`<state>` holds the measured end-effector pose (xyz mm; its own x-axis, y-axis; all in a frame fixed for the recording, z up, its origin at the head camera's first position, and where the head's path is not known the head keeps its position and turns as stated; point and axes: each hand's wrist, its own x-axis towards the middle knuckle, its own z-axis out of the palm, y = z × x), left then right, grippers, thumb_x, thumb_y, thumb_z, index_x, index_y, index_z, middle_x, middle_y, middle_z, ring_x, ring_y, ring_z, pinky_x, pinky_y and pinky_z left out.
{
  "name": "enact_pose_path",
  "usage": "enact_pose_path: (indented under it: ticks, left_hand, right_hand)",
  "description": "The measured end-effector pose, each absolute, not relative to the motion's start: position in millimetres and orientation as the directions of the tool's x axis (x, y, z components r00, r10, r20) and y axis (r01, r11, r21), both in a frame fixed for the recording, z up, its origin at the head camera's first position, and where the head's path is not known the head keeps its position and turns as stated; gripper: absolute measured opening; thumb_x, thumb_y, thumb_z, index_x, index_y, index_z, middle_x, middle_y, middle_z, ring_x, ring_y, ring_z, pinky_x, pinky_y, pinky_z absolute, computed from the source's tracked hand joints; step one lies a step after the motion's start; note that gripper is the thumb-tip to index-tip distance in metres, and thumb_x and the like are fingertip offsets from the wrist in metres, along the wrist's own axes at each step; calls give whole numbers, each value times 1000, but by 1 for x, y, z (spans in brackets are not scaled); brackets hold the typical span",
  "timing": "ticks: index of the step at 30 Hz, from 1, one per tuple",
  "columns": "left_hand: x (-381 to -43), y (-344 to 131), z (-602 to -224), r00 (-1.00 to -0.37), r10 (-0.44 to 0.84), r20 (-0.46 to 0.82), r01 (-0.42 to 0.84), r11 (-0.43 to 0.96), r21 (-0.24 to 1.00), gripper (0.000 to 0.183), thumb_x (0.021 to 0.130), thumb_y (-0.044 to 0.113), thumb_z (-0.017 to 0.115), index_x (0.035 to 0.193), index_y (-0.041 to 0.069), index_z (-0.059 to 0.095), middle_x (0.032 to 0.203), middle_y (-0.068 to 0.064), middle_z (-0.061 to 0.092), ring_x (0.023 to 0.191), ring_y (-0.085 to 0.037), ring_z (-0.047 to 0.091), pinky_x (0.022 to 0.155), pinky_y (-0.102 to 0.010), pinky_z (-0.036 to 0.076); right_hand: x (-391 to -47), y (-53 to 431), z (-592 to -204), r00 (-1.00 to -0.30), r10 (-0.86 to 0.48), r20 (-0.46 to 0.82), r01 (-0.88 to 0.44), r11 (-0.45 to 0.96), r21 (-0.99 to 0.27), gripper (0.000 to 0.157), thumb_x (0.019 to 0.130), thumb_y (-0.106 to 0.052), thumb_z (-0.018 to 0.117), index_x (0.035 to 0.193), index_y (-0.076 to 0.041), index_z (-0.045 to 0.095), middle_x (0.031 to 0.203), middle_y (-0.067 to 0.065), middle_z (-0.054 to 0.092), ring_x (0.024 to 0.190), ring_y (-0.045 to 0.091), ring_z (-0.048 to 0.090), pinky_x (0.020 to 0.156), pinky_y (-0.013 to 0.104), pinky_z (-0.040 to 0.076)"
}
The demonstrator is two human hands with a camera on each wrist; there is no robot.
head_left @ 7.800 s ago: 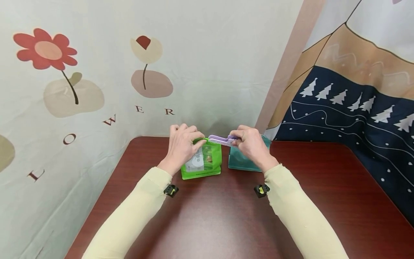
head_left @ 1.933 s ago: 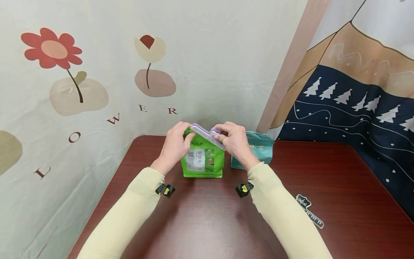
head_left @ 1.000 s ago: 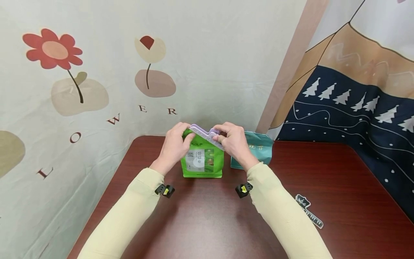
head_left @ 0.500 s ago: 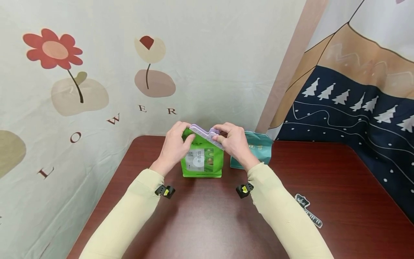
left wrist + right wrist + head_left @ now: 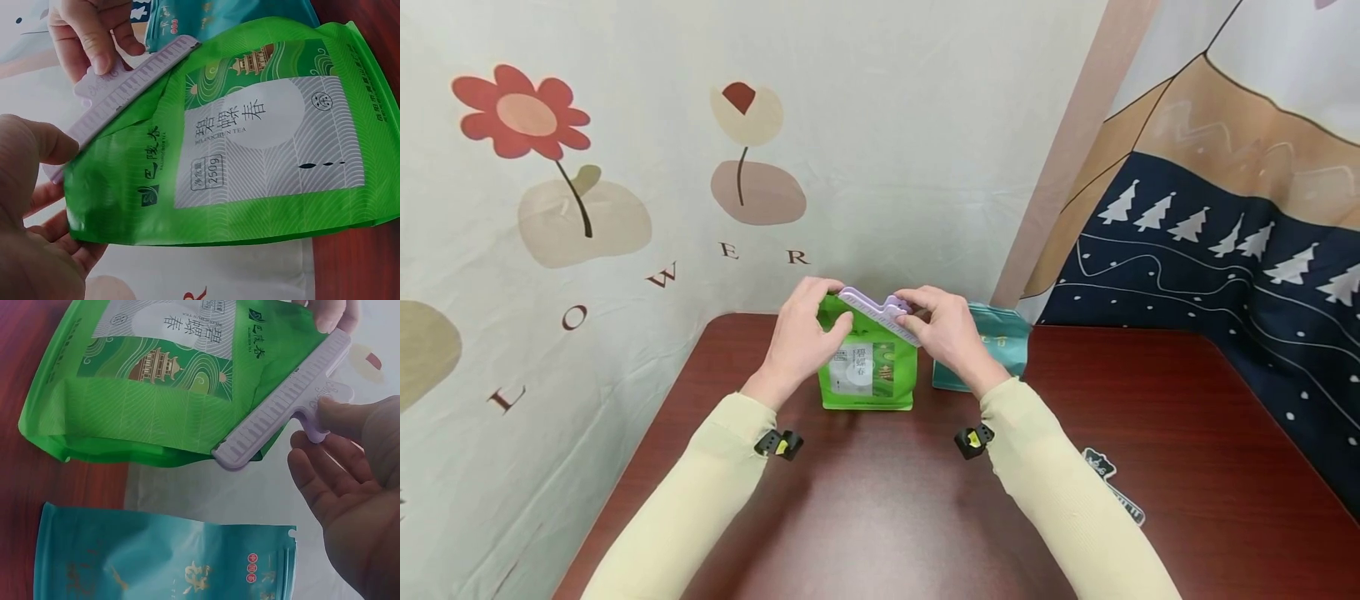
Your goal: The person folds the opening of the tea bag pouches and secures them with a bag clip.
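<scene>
A bright green tea bag [image 5: 867, 379] stands upright at the back of the table. A pale purple bag clip [image 5: 880, 312] lies slantwise across its top right corner, with a fold of the bag beneath it in the right wrist view. My right hand [image 5: 946, 327] pinches the clip's handle, thumb in front and fingers behind. At the top left corner, my left hand [image 5: 797, 337] holds the bag by its edge, thumb on the front near the clip's end and fingers behind. A teal tea bag [image 5: 169, 556] stands beside the green one, partly behind my right hand.
On the dark red wooden table [image 5: 880, 517], a black and white bag clip [image 5: 1112, 486] lies to the right, partly covered by my right sleeve. A printed curtain [image 5: 880, 150] hangs directly behind the table's back edge.
Since the earliest frame, the purple clip has gone from mid-air onto the green bag's corner, and a black and white clip now shows on the table. Lately my left thumb and fingers spread slightly.
</scene>
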<state>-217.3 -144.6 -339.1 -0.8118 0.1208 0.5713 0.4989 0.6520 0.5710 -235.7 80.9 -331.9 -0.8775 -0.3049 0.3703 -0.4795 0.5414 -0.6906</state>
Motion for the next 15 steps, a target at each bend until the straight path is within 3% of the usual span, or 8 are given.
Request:
enact_pose_path:
  ticks: [7,15]
  left_hand:
    - [-214,-143,-335,-800,119,589,512,649,563,40,88,11,71,127,6,65,128,-13,60,115,-32,58,93,-48,47]
    - [-210,-140,-331,-761,121,637,549,644,533,41,87,10,70,127,4,65,131,-14,59,120,-31,57,96,-48,48]
  right_hand:
    - [-231,92,-337,-874,-313,372,-486,550,-679,38,95,-3,72,133,-7,70,123,12,71,94,26,73,74,38,61]
    - [-225,110,-338,-864,-309,397,-501,589,-633,38,95,-3,71,133,-5,69,125,12,71,102,27,71,86,44,58]
